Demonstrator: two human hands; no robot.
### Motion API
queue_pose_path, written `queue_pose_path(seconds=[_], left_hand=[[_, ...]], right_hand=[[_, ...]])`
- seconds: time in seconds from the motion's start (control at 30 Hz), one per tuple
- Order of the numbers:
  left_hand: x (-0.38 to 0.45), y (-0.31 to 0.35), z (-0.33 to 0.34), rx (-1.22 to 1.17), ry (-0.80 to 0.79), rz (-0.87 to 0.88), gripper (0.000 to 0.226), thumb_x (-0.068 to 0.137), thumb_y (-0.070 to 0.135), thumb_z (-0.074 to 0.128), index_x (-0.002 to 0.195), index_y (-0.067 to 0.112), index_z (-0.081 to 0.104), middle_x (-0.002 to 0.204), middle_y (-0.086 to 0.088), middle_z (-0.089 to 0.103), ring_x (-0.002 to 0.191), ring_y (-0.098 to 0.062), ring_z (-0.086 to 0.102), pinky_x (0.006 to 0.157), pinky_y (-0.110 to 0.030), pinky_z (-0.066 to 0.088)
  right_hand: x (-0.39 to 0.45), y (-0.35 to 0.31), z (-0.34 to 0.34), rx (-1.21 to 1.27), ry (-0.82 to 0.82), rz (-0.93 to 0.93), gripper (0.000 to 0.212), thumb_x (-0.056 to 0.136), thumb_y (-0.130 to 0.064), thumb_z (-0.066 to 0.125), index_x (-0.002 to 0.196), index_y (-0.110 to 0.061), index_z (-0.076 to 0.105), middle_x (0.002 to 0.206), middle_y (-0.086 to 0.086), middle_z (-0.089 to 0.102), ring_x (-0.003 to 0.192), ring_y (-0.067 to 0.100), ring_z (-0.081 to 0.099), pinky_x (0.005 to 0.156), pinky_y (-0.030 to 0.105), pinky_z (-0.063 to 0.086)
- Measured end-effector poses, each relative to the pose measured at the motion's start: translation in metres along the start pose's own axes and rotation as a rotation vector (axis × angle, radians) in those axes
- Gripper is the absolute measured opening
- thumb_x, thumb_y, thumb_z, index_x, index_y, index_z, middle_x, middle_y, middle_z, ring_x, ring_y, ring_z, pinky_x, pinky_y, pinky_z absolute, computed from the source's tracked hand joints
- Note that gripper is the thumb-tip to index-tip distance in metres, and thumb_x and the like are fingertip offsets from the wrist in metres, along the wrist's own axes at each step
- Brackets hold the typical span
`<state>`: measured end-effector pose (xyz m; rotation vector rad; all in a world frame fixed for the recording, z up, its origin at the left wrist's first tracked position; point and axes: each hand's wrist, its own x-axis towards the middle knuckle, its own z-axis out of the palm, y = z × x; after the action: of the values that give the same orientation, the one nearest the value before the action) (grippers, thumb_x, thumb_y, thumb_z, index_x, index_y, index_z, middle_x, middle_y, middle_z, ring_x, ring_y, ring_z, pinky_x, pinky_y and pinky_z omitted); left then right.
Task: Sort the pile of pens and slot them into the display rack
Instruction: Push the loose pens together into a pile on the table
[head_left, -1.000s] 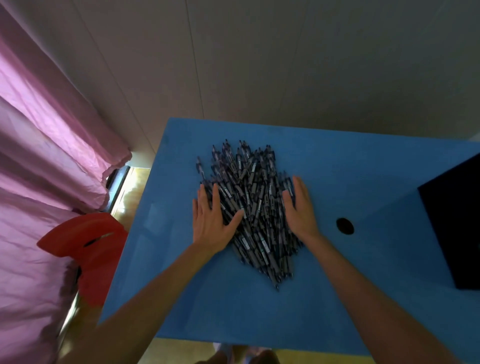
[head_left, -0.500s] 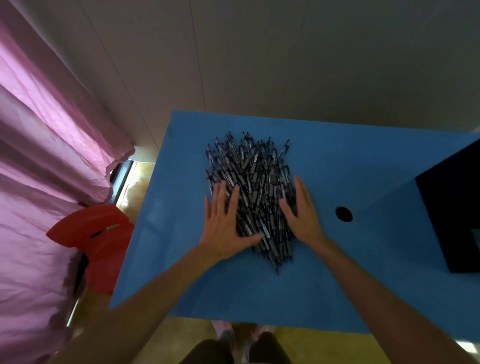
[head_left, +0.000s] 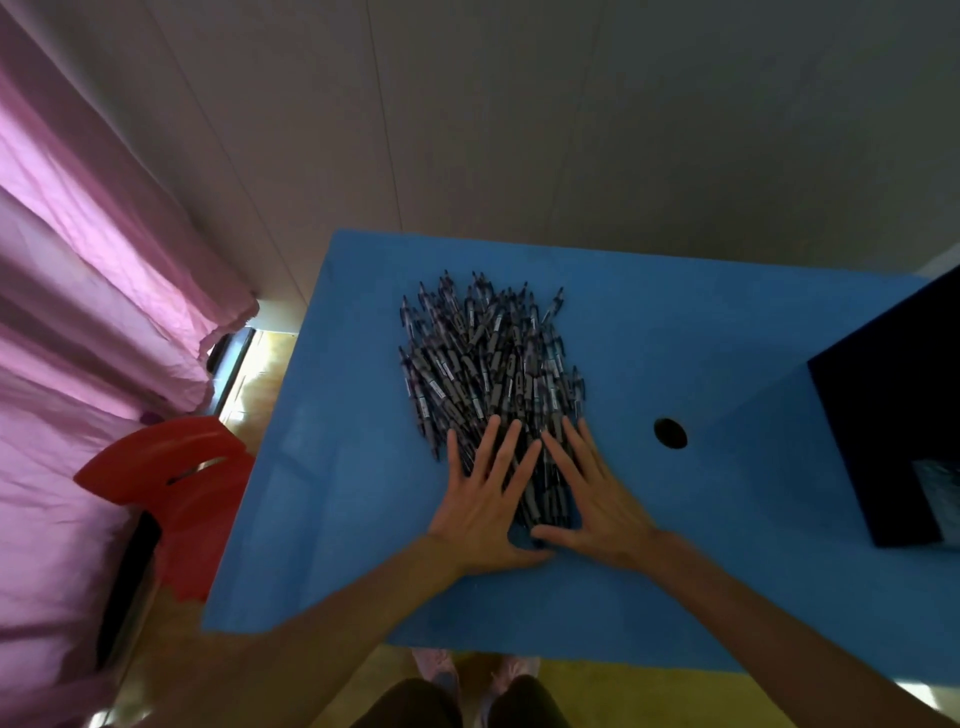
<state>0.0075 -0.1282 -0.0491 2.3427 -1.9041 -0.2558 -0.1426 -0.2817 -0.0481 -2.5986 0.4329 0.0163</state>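
Under both hands' flat, spread fingers (head_left: 503, 447) lies the pen pile's (head_left: 488, 364) near end.

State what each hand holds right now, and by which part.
Nothing is held. The left hand and right hand lie flat, straight fingers pressing the near end of the pen pile.

blue tabletop (head_left: 727, 332), dark grey-black pens (head_left: 488, 374) with pale label bands, pink creased curtain (head_left: 78, 291), red chair (head_left: 171, 467), black box (head_left: 893, 410), yellow floor (head_left: 597, 691), off-white wall panels (head_left: 571, 114)
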Motion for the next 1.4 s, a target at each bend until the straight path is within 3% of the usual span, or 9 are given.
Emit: queue_pose_path(seconds=[0.47,0.83,0.93,1.03,1.1,1.23,1.4], left_hand=[[0.033,-0.043,-0.019,0.126,-0.057,0.173,0.126,0.074,0.095,0.033,0.16,0.011,-0.004,0.167,-0.01,-0.012,0.153,-0.033,-0.015,0.115,-0.071,0.004],[0.03,-0.047,-0.023,0.167,0.009,0.13,0.12,0.073,0.097,0.029,0.161,0.022,-0.002,0.167,-0.007,-0.011,0.154,-0.031,-0.011,0.113,-0.074,0.001],[0.019,-0.053,-0.029,0.019,0.182,-0.024,0.103,0.083,0.088,0.031,0.161,0.025,0.004,0.168,-0.005,-0.007,0.155,-0.026,-0.007,0.117,-0.069,0.002],[0.016,-0.075,-0.032,-0.205,0.342,-0.492,0.084,0.095,0.075,0.021,0.161,0.025,0.005,0.168,-0.005,-0.003,0.155,-0.022,-0.006,0.124,-0.052,-0.003],[0.018,-0.095,-0.03,-0.304,0.283,-0.714,0.087,0.095,0.075,0.014,0.16,0.02,-0.003,0.167,-0.01,-0.006,0.154,-0.022,-0.01,0.124,-0.05,-0.004],[0.023,-0.112,-0.019,-0.209,0.078,-0.694,0.093,0.09,0.077,0.001,0.158,0.016,-0.014,0.166,-0.01,-0.018,0.152,-0.024,-0.019,0.124,-0.049,-0.007],[0.032,-0.105,-0.015,-0.227,0.019,-0.689,0.09,0.091,0.076,0.003,0.158,0.019,-0.016,0.165,-0.006,-0.023,0.151,-0.025,-0.023,0.122,-0.051,-0.012]], right_hand=[[0.03,-0.004,0.001,-0.009,0.045,0.071,0.101,0.088,-0.08,0.042,0.158,-0.03,-0.011,0.164,-0.004,-0.025,0.152,0.018,-0.022,0.125,0.049,0.005],[0.038,-0.003,-0.002,0.053,0.102,0.09,0.095,0.089,-0.077,0.041,0.158,-0.033,-0.008,0.165,-0.007,-0.023,0.152,0.015,-0.019,0.124,0.05,0.007],[0.046,0.001,-0.006,0.175,0.176,0.14,0.087,0.092,-0.074,0.039,0.159,-0.037,-0.003,0.166,-0.01,-0.019,0.153,0.014,-0.015,0.124,0.048,0.007],[0.061,0.006,-0.015,0.275,0.18,0.252,0.081,0.094,-0.069,0.04,0.157,-0.043,-0.005,0.164,-0.014,-0.021,0.151,0.009,-0.019,0.124,0.046,0.003],[0.077,0.009,-0.021,0.318,0.182,0.312,0.08,0.094,-0.07,0.038,0.157,-0.043,-0.005,0.165,-0.013,-0.018,0.151,0.008,-0.019,0.125,0.048,0.002],[0.109,0.004,-0.025,0.308,0.142,0.356,0.082,0.092,-0.074,0.031,0.158,-0.04,-0.003,0.166,-0.01,-0.015,0.152,0.012,-0.016,0.125,0.051,0.001],[0.118,-0.006,-0.012,0.101,0.082,0.352,0.081,0.093,-0.075,0.026,0.158,-0.039,-0.006,0.166,-0.004,-0.017,0.152,0.017,-0.018,0.123,0.05,-0.008]])
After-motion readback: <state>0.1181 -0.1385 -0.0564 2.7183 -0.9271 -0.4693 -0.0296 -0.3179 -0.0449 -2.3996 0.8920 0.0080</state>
